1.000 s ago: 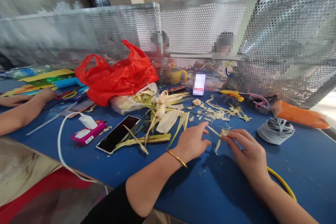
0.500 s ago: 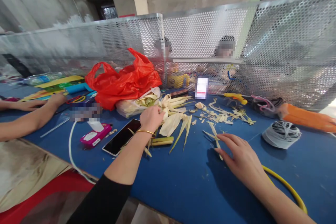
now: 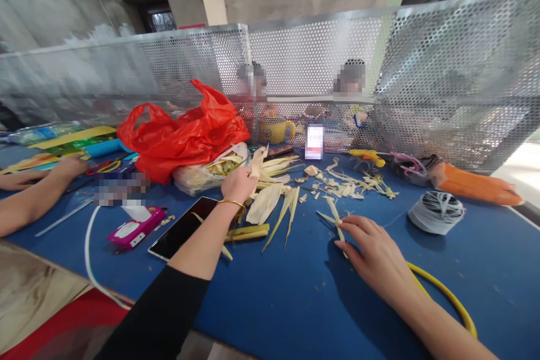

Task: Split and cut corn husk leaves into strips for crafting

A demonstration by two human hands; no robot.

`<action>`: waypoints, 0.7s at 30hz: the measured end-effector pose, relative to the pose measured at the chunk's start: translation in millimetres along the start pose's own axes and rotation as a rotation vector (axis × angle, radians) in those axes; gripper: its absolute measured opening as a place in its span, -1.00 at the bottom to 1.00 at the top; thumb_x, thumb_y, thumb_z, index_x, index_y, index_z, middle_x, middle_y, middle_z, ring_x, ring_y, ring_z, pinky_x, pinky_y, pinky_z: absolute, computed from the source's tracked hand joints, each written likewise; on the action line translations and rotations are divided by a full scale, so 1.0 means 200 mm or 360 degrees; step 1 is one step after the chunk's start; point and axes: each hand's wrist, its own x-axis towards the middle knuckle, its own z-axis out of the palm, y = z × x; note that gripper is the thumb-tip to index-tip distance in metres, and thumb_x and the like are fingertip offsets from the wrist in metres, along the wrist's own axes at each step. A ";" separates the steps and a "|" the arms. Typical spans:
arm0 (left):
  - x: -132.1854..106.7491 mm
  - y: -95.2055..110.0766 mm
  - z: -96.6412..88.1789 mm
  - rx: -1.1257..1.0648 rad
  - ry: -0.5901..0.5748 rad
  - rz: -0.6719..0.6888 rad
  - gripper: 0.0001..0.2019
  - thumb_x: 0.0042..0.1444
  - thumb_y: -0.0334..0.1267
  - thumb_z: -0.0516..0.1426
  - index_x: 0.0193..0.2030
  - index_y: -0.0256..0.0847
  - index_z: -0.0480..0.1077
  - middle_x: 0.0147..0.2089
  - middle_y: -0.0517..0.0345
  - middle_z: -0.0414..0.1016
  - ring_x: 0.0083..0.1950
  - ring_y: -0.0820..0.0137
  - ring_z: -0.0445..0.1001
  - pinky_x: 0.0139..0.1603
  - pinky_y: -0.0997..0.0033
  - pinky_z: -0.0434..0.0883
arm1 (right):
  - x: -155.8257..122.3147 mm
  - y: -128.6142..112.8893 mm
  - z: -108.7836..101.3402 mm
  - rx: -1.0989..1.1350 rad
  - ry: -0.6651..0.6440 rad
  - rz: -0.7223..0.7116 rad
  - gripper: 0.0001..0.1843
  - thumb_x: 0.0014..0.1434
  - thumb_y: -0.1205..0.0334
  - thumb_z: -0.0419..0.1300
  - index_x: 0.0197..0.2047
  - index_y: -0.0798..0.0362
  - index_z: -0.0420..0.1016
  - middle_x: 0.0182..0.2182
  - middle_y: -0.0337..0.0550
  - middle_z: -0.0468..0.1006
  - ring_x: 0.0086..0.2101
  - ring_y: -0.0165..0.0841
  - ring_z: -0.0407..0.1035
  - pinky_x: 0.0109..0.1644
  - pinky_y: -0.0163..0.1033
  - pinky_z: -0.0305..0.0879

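Observation:
My left hand [image 3: 238,187], a gold bangle on its wrist, is closed on a pale dried corn husk [image 3: 257,162] that stands up from the pile. More husks and thin strips lie around it, including a broad husk leaf [image 3: 265,203] and some greenish stalk pieces [image 3: 248,232]. Between thumb and fingertips, my right hand [image 3: 371,239] pinches a small bundle of narrow husk strips [image 3: 333,209] just above the blue table. Part of that bundle is hidden behind the fingers.
Behind the pile sit a red plastic bag [image 3: 185,138] and a yellow mug [image 3: 276,130]. Husk scraps [image 3: 350,184] lie near a yellow glue gun [image 3: 368,157]. White twine [image 3: 436,212] is at right; a phone [image 3: 179,230] and tissue pack [image 3: 137,228] are left, near a co-worker's arm [image 3: 42,197].
My left hand has drawn a husk up from the pile, where its fingers were reaching before. The right hand keeps its pinch on the strips. The whole view has shifted slightly.

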 end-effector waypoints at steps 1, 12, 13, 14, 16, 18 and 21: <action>0.01 -0.01 -0.02 -0.0027 0.0028 -0.0011 -0.73 0.03 -0.12 0.06 -0.24 -0.14 0.53 -0.19 -0.02 0.57 -0.16 0.16 0.49 -0.29 0.35 0.31 | 0.00 0.00 0.00 0.0001 -0.0004 0.0004 -0.73 0.26 0.12 0.11 -0.07 0.08 0.46 -0.08 0.03 0.50 -0.08 -0.14 0.40 -0.02 -0.01 0.38; 0.07 0.04 -0.11 -0.1983 0.0090 -0.0084 -0.82 -0.11 -0.23 0.22 -0.36 -0.27 0.46 -0.46 0.19 0.49 -0.42 0.42 0.43 -0.39 0.50 0.33 | 0.00 0.00 -0.01 0.0005 -0.0002 0.0017 -0.75 0.25 0.12 0.12 -0.10 0.07 0.46 -0.09 0.04 0.50 -0.09 -0.13 0.41 -0.03 0.00 0.39; 0.06 0.05 -0.11 -0.2209 -0.0048 -0.0180 -0.83 -0.09 -0.26 0.22 -0.33 -0.28 0.46 -0.46 0.18 0.50 -0.44 0.43 0.44 -0.41 0.49 0.35 | 0.00 0.00 -0.01 0.0002 0.0001 0.0014 -0.75 0.25 0.13 0.11 -0.11 0.08 0.46 -0.09 0.04 0.50 -0.09 -0.13 0.41 -0.03 0.00 0.39; 0.06 0.07 -0.12 -0.2393 -0.0185 -0.0272 -0.84 -0.06 -0.29 0.22 -0.31 -0.28 0.45 -0.46 0.16 0.50 -0.46 0.43 0.45 -0.43 0.48 0.37 | 0.00 0.00 -0.01 0.0001 0.0006 0.0010 -0.76 0.25 0.13 0.11 -0.11 0.09 0.47 -0.10 0.04 0.51 -0.09 -0.13 0.41 -0.04 0.00 0.39; 0.04 0.10 -0.13 -0.2651 -0.0400 -0.0412 -0.90 0.02 -0.33 0.19 -0.30 -0.29 0.44 -0.46 0.13 0.51 -0.46 0.43 0.46 -0.47 0.49 0.39 | 0.00 0.00 -0.01 0.0006 0.0015 0.0009 -0.76 0.25 0.15 0.12 -0.11 0.09 0.47 -0.10 0.04 0.51 -0.09 -0.13 0.41 -0.04 0.00 0.39; 0.02 0.12 -0.14 -0.2792 -0.0553 -0.0475 -0.93 0.11 -0.35 0.14 -0.29 -0.29 0.44 -0.44 0.11 0.52 -0.45 0.44 0.48 -0.50 0.51 0.41 | 0.00 0.00 -0.01 0.0014 0.0021 0.0020 -0.77 0.24 0.16 0.12 -0.11 0.08 0.47 -0.10 0.03 0.51 -0.10 -0.13 0.41 -0.04 -0.01 0.39; -0.01 0.15 -0.15 -0.2877 -0.0742 -0.0496 -0.88 0.19 -0.34 0.08 -0.30 -0.30 0.44 -0.43 0.10 0.52 -0.46 0.45 0.49 -0.53 0.52 0.43 | 0.00 -0.01 -0.01 0.0020 0.0029 0.0045 -0.76 0.25 0.15 0.11 -0.09 0.07 0.46 -0.09 0.03 0.50 -0.09 -0.14 0.41 -0.03 0.00 0.39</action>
